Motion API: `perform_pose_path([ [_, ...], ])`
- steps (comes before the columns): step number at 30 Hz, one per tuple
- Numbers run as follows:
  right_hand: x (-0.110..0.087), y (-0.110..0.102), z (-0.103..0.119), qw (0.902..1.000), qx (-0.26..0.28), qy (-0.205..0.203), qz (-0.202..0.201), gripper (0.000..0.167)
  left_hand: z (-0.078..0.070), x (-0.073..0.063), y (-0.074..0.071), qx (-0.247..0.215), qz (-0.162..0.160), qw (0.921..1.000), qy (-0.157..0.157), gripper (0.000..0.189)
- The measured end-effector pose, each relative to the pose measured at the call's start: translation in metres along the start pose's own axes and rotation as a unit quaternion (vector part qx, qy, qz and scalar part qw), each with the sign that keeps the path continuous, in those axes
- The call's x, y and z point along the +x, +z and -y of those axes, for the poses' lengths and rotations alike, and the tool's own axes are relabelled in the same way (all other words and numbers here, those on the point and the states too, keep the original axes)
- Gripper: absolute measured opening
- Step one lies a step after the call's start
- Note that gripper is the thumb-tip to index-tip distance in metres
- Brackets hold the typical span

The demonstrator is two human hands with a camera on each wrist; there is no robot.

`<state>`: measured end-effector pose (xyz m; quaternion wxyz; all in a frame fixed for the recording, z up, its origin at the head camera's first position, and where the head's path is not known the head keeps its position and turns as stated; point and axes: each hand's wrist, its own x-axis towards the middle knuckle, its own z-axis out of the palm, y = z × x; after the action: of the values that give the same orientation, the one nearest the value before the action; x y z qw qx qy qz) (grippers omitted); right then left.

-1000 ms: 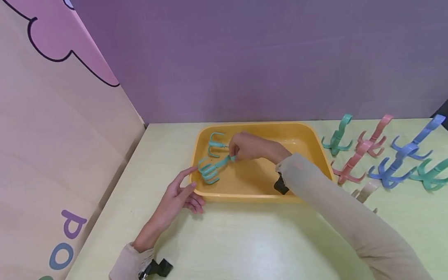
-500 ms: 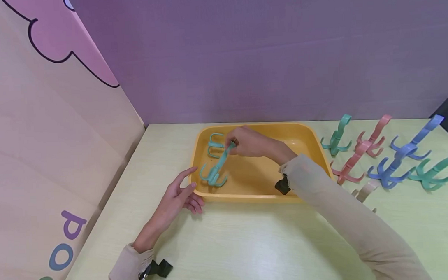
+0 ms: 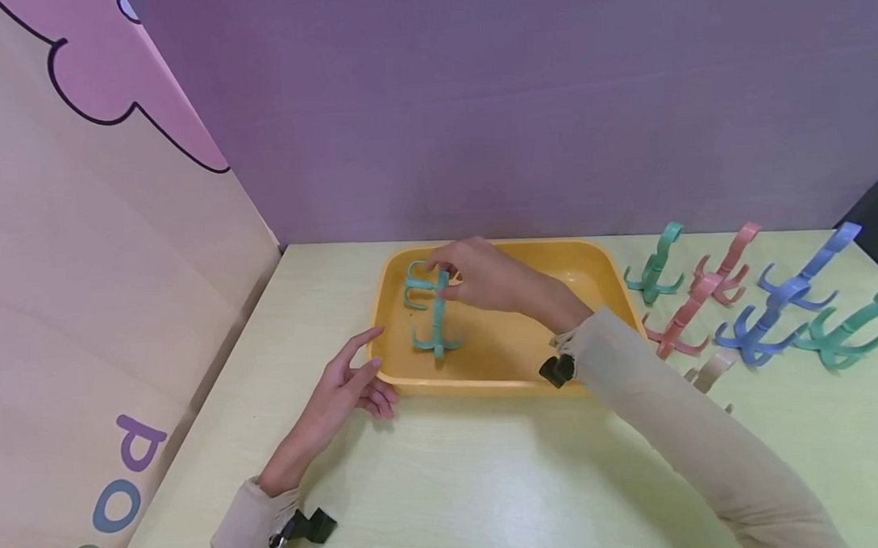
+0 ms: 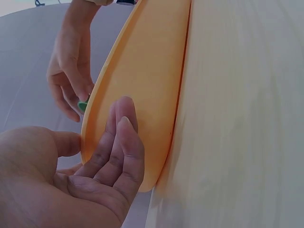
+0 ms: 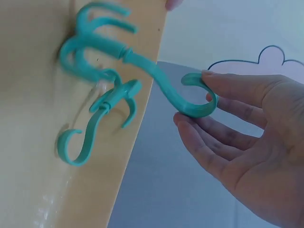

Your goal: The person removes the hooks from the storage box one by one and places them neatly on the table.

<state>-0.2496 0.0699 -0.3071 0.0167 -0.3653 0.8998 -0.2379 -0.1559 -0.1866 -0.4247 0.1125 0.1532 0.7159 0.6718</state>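
Note:
My right hand (image 3: 482, 274) pinches the curved top of a turquoise claw hanger hook (image 5: 161, 83) between thumb and fingers. Its several prongs hang down over the left part of a yellow plastic tray (image 3: 530, 384). A second turquoise claw hanger hook (image 5: 114, 97) lies on its side in the tray, partly behind the held one in the head view. At the tray's near left corner is my left hand (image 4: 95, 175). Its thumb and index finger touch the rim, while the other fingers extend loosely along the outer wall.
To the tray's right stand several claw hanger hooks on their prongs, among them a green one (image 3: 654, 266), pink ones (image 3: 686, 318) and blue ones (image 3: 759, 331). A beige one (image 3: 713, 371) is partly hidden by the right sleeve. A purple wall (image 3: 477, 111) rises behind the table.
My right hand has lifted the held hook and drawn it slightly left and back. The hook has swung from slanting to hanging nearly upright. My left hand has stayed at the tray corner.

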Motion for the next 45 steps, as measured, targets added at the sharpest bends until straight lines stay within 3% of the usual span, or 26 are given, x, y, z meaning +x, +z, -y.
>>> perform_pose_path([
  [6, -0.005, 0.005, 0.008, 0.9998, -0.012, -0.016, -0.003, 0.033, 0.0, 0.0, 0.001, -0.003, -0.001, 1.0, -0.003, 0.051],
  [12, -0.011, 0.006, 0.009, 0.9998, 0.017, -0.004, -0.002, 0.019, 0.0, 0.001, -0.001, 0.001, 0.0, 1.0, -0.005, 0.052],
  [23, -0.015, 0.011, 0.004, 0.9984, 0.051, -0.019, -0.017, 0.02, 0.0, 0.002, -0.002, 0.001, 0.002, 1.0, -0.006, 0.052],
  [37, -0.023, 0.005, 0.015, 0.9999, -0.007, -0.003, 0.009, 0.03, 0.002, 0.002, -0.005, 0.001, 0.003, 1.0, -0.001, 0.051],
  [45, -0.04, 0.0, 0.018, 0.9994, -0.021, -0.007, -0.025, 0.031, 0.005, 0.003, -0.005, 0.002, 0.007, 1.0, -0.004, 0.055],
])
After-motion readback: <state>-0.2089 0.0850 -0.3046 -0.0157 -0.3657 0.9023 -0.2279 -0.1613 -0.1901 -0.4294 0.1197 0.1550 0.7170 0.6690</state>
